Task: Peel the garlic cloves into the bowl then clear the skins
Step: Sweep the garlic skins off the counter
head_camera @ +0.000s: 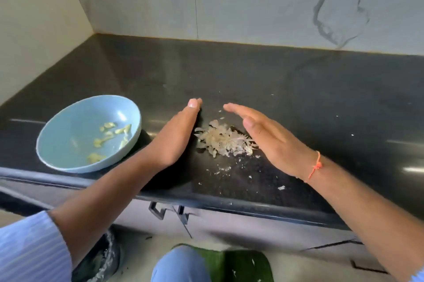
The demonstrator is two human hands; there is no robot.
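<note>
- My right hand covers the right edge of the skin pile.
- My left forearm hides part of the bowl rim.
- Both fingertips are motion-blurred.

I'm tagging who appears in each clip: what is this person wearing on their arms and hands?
The left arm has a light blue striped sleeve pushed up. The right hand is bare, with an orange knotted thread at the wrist. No gloves or rings show.

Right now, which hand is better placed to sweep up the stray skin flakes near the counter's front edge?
Right. The right hand hovers beside the skin pile, with most stray flakes below its wrist; the left hand stands on the pile's bowl side.
</note>
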